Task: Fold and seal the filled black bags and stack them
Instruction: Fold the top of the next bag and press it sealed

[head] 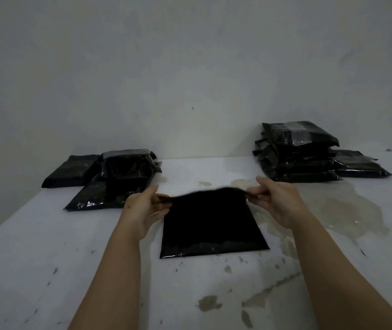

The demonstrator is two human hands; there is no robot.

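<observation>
A black bag (214,225) lies flat in the middle of the white table (35,258), its near edge toward the person and its far edge lifted off the surface. Left hand (142,210) pinches the bag's far-left corner w/ thumb and curled fingers. Right hand (278,201) pinches the far-right corner the same way. The raised edge sags a bit btwn the two hands and looks blurred, so its detail can't be read.

To the left, near the wall (190,55), sits a loose pile of bags (119,179): one puffy glossy bag on top of flatter ones, w/ another flat bag off to its left. To the right at the back stands a neat stack of bags (297,153), several high, top one showing a pale strip across it; a lower pair of bags (359,165) sits just beside it on the right, touching or nearly so.

Table surface has yellowish stains (333,206) around and right of the centre bag, plus dark specks and chipped patches near the front.
</observation>
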